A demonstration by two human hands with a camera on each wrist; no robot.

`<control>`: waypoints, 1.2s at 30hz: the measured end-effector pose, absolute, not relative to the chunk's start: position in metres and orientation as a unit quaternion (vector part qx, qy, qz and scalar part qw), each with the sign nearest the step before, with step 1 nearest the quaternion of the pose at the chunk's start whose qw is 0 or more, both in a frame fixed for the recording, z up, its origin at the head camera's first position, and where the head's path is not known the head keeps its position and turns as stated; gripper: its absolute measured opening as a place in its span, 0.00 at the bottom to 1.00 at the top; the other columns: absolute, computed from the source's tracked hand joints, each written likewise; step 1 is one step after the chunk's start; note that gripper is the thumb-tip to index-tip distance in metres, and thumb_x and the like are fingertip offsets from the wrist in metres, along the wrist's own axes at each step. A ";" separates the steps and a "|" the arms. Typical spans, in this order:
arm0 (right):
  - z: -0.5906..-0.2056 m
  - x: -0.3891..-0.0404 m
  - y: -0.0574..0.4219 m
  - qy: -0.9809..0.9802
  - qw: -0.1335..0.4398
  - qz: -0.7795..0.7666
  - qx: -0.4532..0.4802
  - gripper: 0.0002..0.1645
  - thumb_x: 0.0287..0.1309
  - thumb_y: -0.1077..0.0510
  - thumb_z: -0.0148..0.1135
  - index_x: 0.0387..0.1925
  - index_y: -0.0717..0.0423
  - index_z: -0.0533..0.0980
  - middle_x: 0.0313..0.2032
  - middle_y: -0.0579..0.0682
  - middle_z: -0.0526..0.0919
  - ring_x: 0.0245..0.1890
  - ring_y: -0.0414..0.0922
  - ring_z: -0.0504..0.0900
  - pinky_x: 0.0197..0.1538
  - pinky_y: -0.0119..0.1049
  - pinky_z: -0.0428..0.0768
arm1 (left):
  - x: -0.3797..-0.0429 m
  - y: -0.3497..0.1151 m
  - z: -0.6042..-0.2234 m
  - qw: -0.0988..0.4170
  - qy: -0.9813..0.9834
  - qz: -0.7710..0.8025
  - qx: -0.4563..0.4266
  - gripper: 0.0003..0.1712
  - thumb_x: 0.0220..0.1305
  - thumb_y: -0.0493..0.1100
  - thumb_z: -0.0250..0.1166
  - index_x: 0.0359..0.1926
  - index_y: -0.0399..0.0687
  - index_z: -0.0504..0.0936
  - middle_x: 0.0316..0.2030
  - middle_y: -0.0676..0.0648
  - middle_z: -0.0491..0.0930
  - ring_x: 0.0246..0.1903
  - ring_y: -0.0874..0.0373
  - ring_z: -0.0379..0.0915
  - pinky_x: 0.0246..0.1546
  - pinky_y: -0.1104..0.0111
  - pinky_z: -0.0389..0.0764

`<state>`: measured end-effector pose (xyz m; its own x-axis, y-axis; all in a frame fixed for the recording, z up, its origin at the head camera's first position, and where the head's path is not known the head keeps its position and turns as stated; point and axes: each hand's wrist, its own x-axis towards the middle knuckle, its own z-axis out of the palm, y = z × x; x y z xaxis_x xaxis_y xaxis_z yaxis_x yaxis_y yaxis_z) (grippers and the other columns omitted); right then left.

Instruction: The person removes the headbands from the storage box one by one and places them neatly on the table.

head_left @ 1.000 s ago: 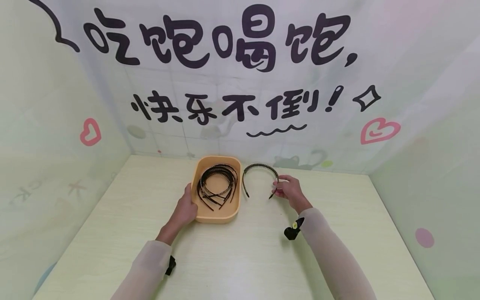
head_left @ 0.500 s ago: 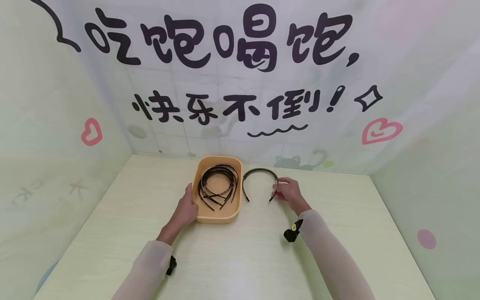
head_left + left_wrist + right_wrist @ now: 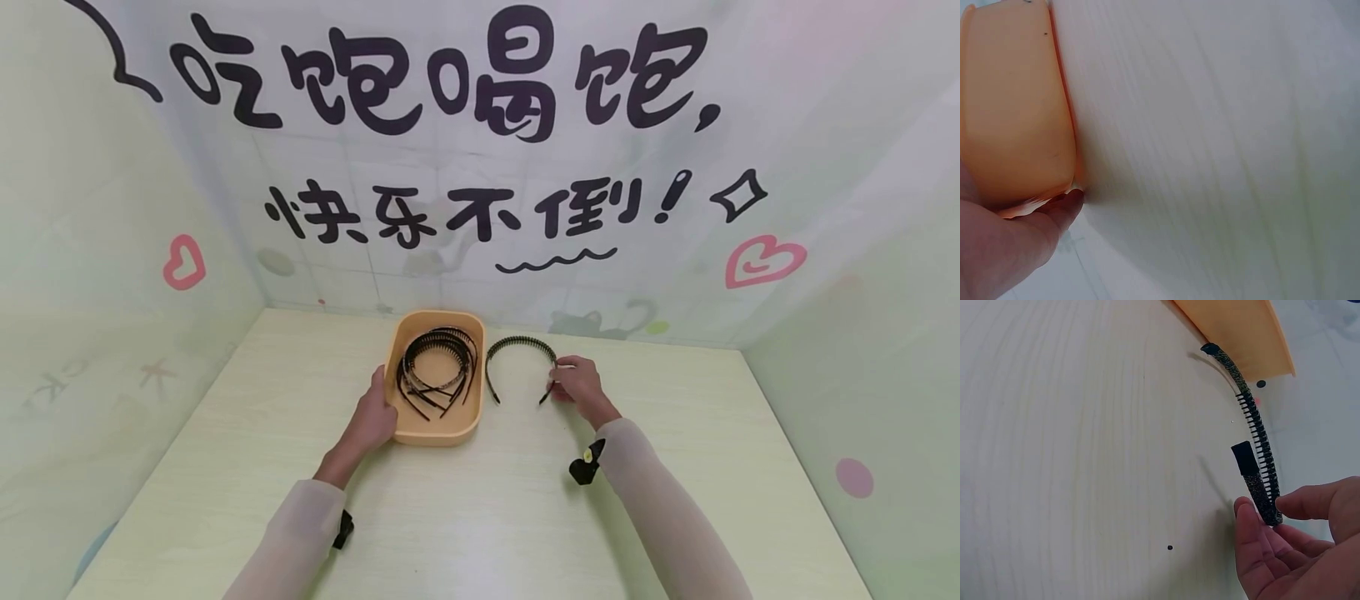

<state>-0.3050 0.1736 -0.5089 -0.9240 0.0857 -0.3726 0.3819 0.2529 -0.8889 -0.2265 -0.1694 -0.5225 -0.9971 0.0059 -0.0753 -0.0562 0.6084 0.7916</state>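
Left hand [image 3: 373, 412] is noted at the left side of the box [image 3: 438, 438], whose wall is gripped by its curled fingers. In the left wrist view, fingertips are seen at the foot of the box wall. Several dark bands [image 3: 408, 358] are heaped inside the box, overlapping; an exact count cannot be made. Just right of the box, outside it, the loose band [image 3: 521, 340] is found, arch toward the far end of the box, both tips toward the near end. Comb teeth are visible along its inner curve. Farther right of the box, the right leg of the loose band is pinched by the right hand [image 3: 581, 385], thumb against fingers. Shadows of its tips fall apart from them on the table [image 3: 450, 517]; it is therefore judged to be held clear of the surface.

Change: compared with one second ago, the loose band has been shifted slightly toward the near end of the box; over the last half second, hardly any shift is recorded. The box has been kept in place. Judgement: the loose band is firmly controlled and separated from the heap, with the box steadied.
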 end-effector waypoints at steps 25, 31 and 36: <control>-0.503 -0.302 0.175 0.857 0.077 -0.494 0.124 0.24 0.61 0.62 0.54 0.60 0.64 0.74 0.48 0.63 0.84 0.30 0.44 0.84 0.31 0.35 0.83 | -0.226 -0.169 -0.522 0.036 0.893 0.448 -0.011 0.43 0.60 0.25 0.39 0.77 0.39 0.39 0.71 0.26 0.57 0.63 0.35 0.68 0.60 0.45 0.70; -0.496 -0.300 0.165 0.887 0.043 -0.452 0.089 0.24 0.63 0.60 0.53 0.59 0.64 0.75 0.50 0.63 0.83 0.33 0.51 0.86 0.32 0.37 0.80 | -0.226 -0.169 -0.521 0.034 0.896 0.443 -0.013 0.43 0.60 0.25 0.39 0.77 0.39 0.39 0.69 0.25 0.59 0.60 0.35 0.70 0.58 0.46 0.72; -0.490 -0.300 0.150 0.880 0.033 -0.469 0.060 0.23 0.63 0.61 0.54 0.59 0.65 0.75 0.52 0.63 0.82 0.41 0.56 0.85 0.36 0.37 0.82 | -0.226 -0.169 -0.521 0.035 0.895 0.445 -0.012 0.43 0.60 0.25 0.39 0.76 0.39 0.39 0.70 0.25 0.58 0.61 0.35 0.70 0.58 0.46 0.72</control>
